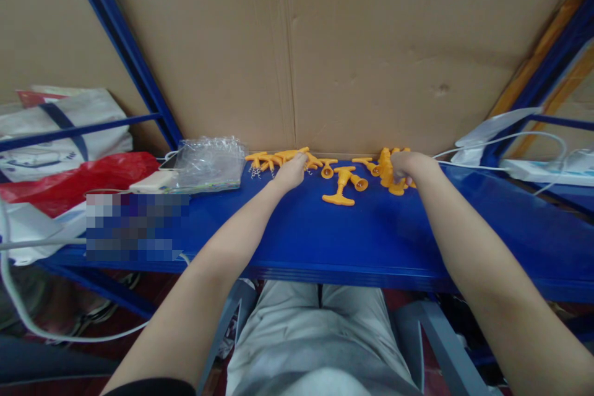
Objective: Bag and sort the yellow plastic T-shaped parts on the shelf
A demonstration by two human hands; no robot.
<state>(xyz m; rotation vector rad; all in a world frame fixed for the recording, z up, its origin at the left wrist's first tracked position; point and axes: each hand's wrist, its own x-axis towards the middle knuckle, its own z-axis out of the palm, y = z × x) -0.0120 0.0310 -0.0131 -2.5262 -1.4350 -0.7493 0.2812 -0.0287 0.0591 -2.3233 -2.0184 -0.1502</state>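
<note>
Several small orange plastic parts lie along the back of a blue shelf [380, 235]. My left hand [291, 172] reaches into the left heap of orange T-handled corkscrew parts [269, 161], fingers curled on one of them. My right hand [408, 167] is closed over the right cluster of orange parts [388, 174]. Between the hands lie loose orange pieces: one T-shaped part [341, 192], a cup-ended one [359, 182] and another [327, 168].
A pile of clear plastic bags [211, 164] sits left of the parts, with a white device [153, 182] and cable beside it. Red and white bags [69, 179] lie at far left. A white power strip [542, 170] with cords is at right. Cardboard [352, 43] backs the shelf.
</note>
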